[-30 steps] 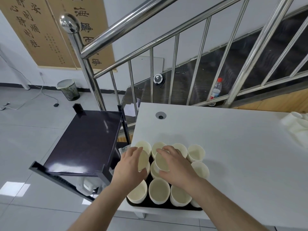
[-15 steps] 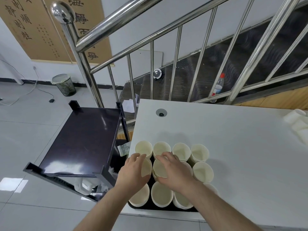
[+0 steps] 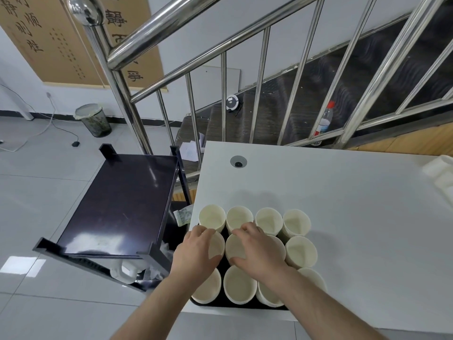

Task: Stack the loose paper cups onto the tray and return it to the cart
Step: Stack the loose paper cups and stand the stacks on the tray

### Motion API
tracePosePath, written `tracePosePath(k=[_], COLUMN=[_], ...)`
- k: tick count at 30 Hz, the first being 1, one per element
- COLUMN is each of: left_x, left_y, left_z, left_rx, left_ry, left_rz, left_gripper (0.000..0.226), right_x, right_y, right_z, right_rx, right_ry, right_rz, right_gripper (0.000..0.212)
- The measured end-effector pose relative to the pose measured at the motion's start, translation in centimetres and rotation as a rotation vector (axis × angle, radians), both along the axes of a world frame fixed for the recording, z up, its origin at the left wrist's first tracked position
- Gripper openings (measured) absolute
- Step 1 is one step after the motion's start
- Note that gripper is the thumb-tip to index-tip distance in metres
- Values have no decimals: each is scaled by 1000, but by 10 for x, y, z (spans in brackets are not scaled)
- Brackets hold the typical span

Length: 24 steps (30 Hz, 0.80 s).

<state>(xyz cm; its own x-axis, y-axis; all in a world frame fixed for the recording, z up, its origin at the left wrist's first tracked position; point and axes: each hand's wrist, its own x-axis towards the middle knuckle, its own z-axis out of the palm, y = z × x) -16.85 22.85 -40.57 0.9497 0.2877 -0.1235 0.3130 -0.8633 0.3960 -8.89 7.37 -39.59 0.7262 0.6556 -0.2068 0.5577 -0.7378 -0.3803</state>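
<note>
From the head view, little has shifted over the last second: both hands stay on the middle row of paper cups (image 3: 300,251), though the whole cluster now sits lower and nearer the person, so the camera has tipped and drawn back somewhat. The left hand (image 3: 196,251) curls round the left-most cup of that row, fingers over its far rim and thumb at its near side; the right hand (image 3: 257,251) grips the neighbouring cup (image 3: 235,246) in the same way. This suggests the person is still seating or straightening cups, so the stacking step looks nearly over while the carry has not begun. The cups stand upright in three rows on the black tray (image 3: 220,303), which lies under and just nearer than the hands, at the near left corner of the white counter (image 3: 343,192). The tray's near edge lies close to the counter's near edge, and its left side is at the counter's left edge. The dark cart (image 3: 117,204) stands just left of the left hand, its top shelf bare and lower than the counter, with raised corner posts. Far to the right of the right hand, white objects (image 3: 441,173) lie at the counter's edge, too blurred to identify.
</note>
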Motion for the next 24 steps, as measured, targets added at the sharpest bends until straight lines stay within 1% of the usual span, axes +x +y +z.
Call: tracePosePath(k=[6,12,17,24], left_x=[-2,-1,11,30], left_y=[-4,-20,-59,-152], left_z=[3,19,41,59], left_rx=[12,51,34,9], left_ry=[1,-54,-109,-136], left_rz=[3,-12,-76,-206], left_gripper=[59,59,59,58], right_x=[-2,-1,0,1], right_y=[-1,-23,-73,-185], right_z=[0,23,45,60], right_rx=[8,61,90,54], right_ry=[-2,-67,-98,-148], right_rz=[10,-4,-59,-197], right_gripper=[55,56,54,54])
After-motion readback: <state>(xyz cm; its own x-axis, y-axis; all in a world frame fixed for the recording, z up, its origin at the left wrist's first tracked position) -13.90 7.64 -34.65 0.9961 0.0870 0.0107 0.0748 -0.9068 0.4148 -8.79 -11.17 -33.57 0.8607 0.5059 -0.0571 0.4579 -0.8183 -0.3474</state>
